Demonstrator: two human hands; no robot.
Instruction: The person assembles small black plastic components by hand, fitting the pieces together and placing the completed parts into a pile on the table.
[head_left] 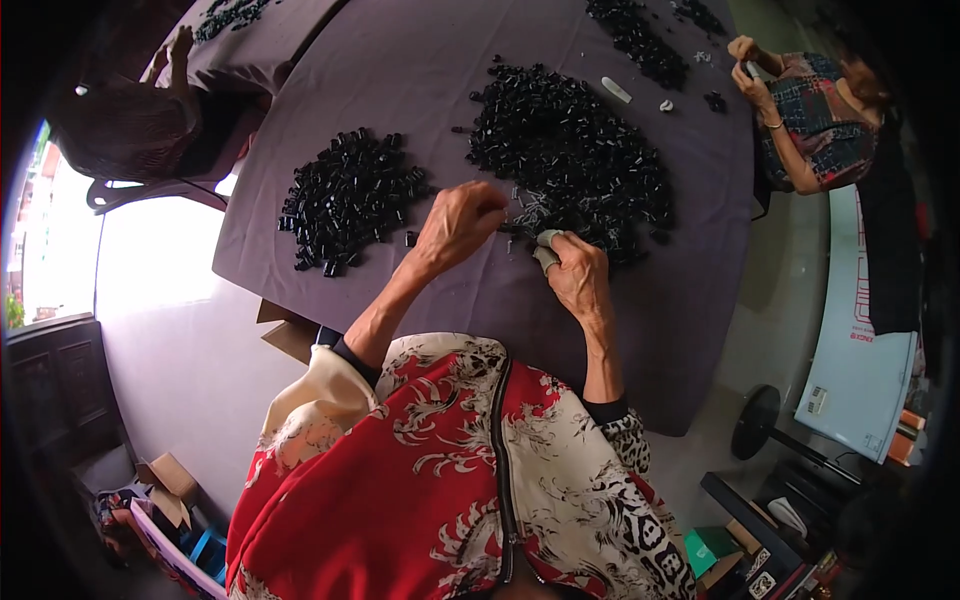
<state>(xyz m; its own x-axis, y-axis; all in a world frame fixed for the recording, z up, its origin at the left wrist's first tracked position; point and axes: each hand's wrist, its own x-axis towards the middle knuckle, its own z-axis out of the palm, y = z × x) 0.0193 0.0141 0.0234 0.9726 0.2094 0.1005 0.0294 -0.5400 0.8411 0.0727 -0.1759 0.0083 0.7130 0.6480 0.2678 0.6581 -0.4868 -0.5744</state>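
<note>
1. left hand (458, 226): fingers pinched together on a small black part (507, 229), too small to make out.
2. right hand (578, 275): fingers curled shut, taped fingertip up; what they hold is hidden.
3. large pile of black parts (570, 150): just beyond both hands.
4. smaller pile (345, 198): left, on purple surface (420, 70).

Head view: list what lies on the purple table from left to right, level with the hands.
Small pile of black parts → left hand → right hand, with the big pile of black parts just beyond it → a co-worker's hands at the far right edge.
</note>
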